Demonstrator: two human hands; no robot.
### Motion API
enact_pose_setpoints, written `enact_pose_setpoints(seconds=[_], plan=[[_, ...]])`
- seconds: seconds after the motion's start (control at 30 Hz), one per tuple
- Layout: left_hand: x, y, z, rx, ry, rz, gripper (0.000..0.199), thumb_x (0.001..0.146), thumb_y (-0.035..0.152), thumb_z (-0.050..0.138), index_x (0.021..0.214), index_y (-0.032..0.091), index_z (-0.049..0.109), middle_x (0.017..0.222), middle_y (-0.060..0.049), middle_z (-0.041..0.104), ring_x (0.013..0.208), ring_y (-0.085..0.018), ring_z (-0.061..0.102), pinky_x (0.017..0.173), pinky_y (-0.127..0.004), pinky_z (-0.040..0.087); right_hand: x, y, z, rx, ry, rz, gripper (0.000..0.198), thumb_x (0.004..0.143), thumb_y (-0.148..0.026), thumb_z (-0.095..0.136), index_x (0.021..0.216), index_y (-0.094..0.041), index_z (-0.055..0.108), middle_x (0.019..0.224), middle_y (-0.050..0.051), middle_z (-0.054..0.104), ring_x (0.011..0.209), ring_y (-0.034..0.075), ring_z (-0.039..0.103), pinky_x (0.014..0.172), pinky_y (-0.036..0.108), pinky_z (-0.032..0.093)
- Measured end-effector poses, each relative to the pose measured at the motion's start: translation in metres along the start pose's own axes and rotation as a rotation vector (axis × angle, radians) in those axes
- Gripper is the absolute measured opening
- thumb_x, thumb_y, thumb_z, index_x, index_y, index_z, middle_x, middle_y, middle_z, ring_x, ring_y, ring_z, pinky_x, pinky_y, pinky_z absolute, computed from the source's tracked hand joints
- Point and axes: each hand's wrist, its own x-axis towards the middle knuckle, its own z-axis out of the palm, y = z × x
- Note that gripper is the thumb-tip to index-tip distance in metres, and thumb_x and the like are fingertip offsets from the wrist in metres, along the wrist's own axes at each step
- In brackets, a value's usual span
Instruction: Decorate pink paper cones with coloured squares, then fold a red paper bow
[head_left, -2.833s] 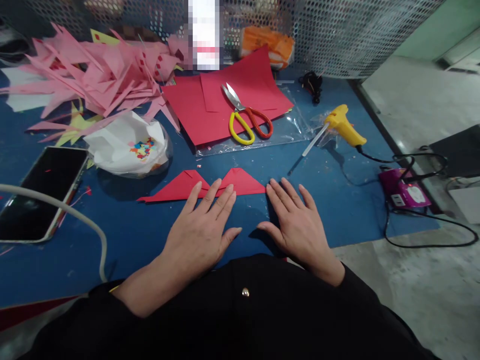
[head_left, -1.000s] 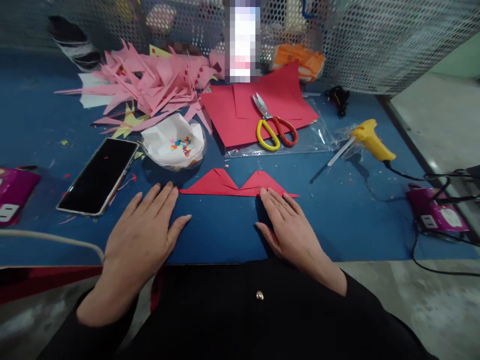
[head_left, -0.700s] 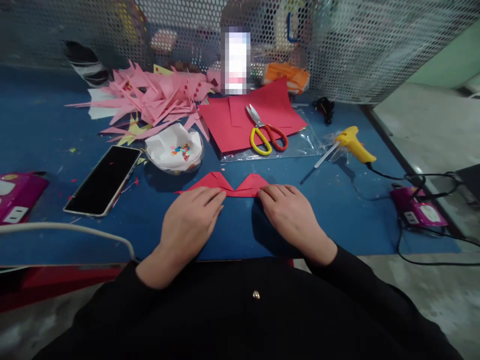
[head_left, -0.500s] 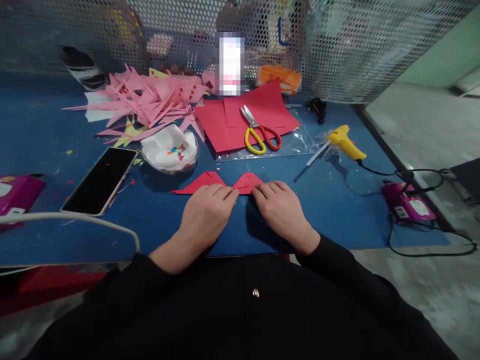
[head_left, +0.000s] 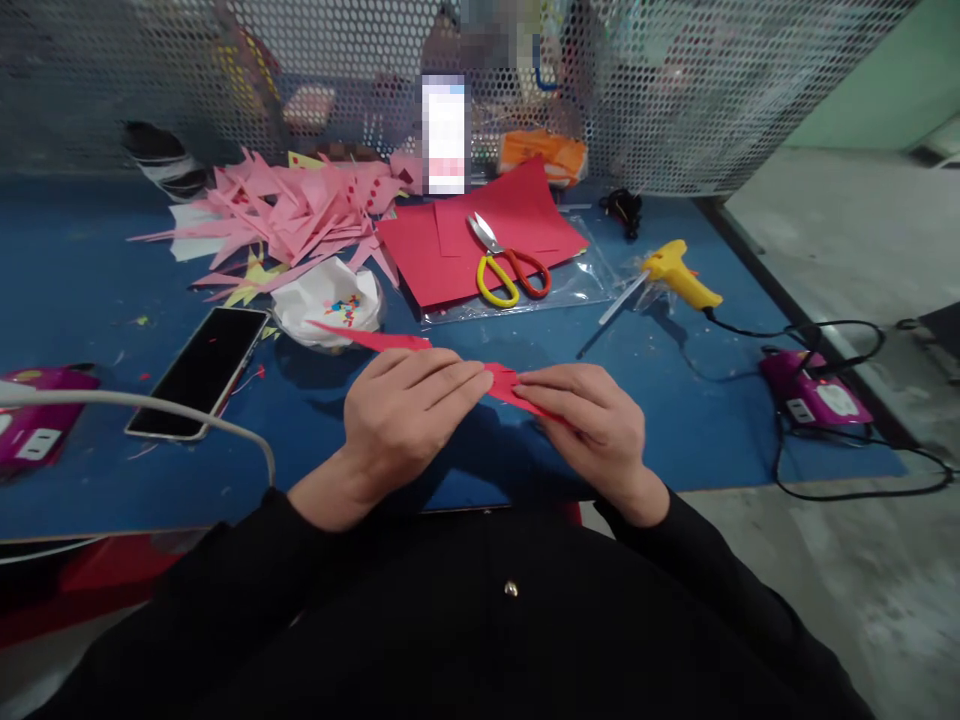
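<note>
A folded piece of red paper (head_left: 500,381) is held between both hands, a little above the blue table (head_left: 300,470). Its long pointed end sticks out to the left, in front of the paper-lined bowl (head_left: 319,305). My left hand (head_left: 412,405) is closed on the paper near its middle, the back of the hand hiding part of it. With thumb and fingers, my right hand (head_left: 592,415) pinches the right part of the same paper. Beyond the hands lie scissors (head_left: 499,270) with one yellow and one red handle, on red paper sheets (head_left: 420,245) over a clear plastic bag.
Pink paper cutouts (head_left: 300,205) are piled at the back left, by a lit phone (head_left: 444,135). A dark phone (head_left: 202,370) lies at left. To the right are a yellow glue gun (head_left: 682,275), its cord, and a purple power strip (head_left: 814,390). A pale cable (head_left: 187,405) crosses at left.
Both hands have lifted the red paper from the table and tilted it. The right hand has turned to pinch its right part, and the left end has risen.
</note>
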Motion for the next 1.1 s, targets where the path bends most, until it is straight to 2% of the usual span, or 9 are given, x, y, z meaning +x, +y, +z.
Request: enact_pose_setpoints(seconds=[0.07,0.17,0.3,0.37,0.5,0.6,0.67,0.8,1.1], plan=[[0.003,-0.002,-0.002,-0.047,0.055,0.061,0.024,0.097,0.01,0.057,0.116,0.02,0.068,0.113,0.004,0.079,0.104,-0.015,0.073,0.082,-0.031,0.055,-0.002,-0.005,-0.011,-0.074,0.034,-0.103,0.025,0.096,-0.014,0.056,0.107,-0.027,0.075,0.106,0.002,0.079,0.098,0.017,0.073,0.086,0.033,0.056],[0.005,-0.006,0.001,-0.127,0.072,0.093,0.027,0.099,0.011,0.053,0.12,0.022,0.067,0.12,0.003,0.076,0.118,-0.016,0.069,0.094,-0.032,0.056,-0.008,-0.015,-0.018,-0.191,0.086,-0.269,0.023,0.093,-0.011,0.061,0.109,-0.021,0.074,0.106,0.005,0.08,0.101,0.018,0.073,0.086,0.033,0.056],[0.003,-0.013,0.015,-0.253,0.105,0.07,0.028,0.096,0.008,0.057,0.121,0.018,0.067,0.121,-0.003,0.076,0.125,-0.019,0.064,0.1,-0.036,0.056,-0.012,-0.022,-0.008,-0.258,0.091,-0.376,0.019,0.095,-0.011,0.061,0.107,-0.017,0.074,0.108,0.005,0.08,0.103,0.017,0.073,0.087,0.031,0.055],[0.002,-0.015,0.024,-0.266,0.064,0.025,0.028,0.096,0.007,0.057,0.119,0.016,0.068,0.124,-0.005,0.074,0.128,-0.021,0.062,0.103,-0.039,0.055,-0.011,-0.022,0.002,-0.314,0.069,-0.395,0.019,0.096,-0.012,0.06,0.107,-0.019,0.074,0.109,0.003,0.08,0.102,0.016,0.073,0.089,0.031,0.053],[-0.008,-0.014,0.033,-0.149,-0.227,-0.127,0.036,0.096,0.006,0.051,0.13,0.011,0.062,0.141,-0.012,0.063,0.135,-0.03,0.055,0.108,-0.049,0.05,-0.006,-0.019,0.025,-0.38,-0.086,-0.28,0.02,0.098,-0.011,0.056,0.106,-0.015,0.074,0.107,0.005,0.079,0.097,0.019,0.071,0.094,0.036,0.049],[-0.026,-0.007,0.032,-0.2,-0.345,-0.139,0.031,0.097,0.01,0.051,0.124,0.01,0.067,0.137,-0.013,0.066,0.129,-0.033,0.059,0.105,-0.05,0.052,-0.009,-0.015,0.036,-0.326,-0.254,-0.193,0.022,0.099,-0.011,0.052,0.108,-0.011,0.072,0.107,0.008,0.078,0.095,0.021,0.07,0.092,0.038,0.049],[-0.038,-0.002,0.031,-0.286,-0.348,-0.11,0.03,0.098,0.013,0.049,0.122,0.01,0.068,0.13,-0.012,0.071,0.123,-0.03,0.064,0.101,-0.048,0.056,-0.013,-0.014,0.039,-0.284,-0.289,-0.15,0.023,0.099,-0.014,0.053,0.113,-0.01,0.071,0.111,0.009,0.077,0.098,0.022,0.068,0.092,0.038,0.049],[-0.053,0.005,0.029,-0.381,-0.345,-0.123,0.031,0.1,0.017,0.047,0.122,0.012,0.068,0.124,-0.009,0.074,0.119,-0.025,0.067,0.099,-0.042,0.057,-0.02,-0.013,0.036,-0.25,-0.251,-0.095,0.023,0.098,-0.014,0.055,0.117,-0.011,0.069,0.116,0.009,0.076,0.1,0.021,0.067,0.094,0.037,0.048],[-0.053,0.007,0.029,-0.415,-0.319,-0.116,0.029,0.099,0.017,0.052,0.122,0.013,0.069,0.123,-0.009,0.074,0.119,-0.026,0.067,0.097,-0.043,0.058,-0.02,-0.014,0.034,-0.177,-0.252,-0.067,0.018,0.098,-0.013,0.055,0.098,-0.016,0.072,0.102,0.004,0.078,0.089,0.018,0.068,0.086,0.034,0.048]])
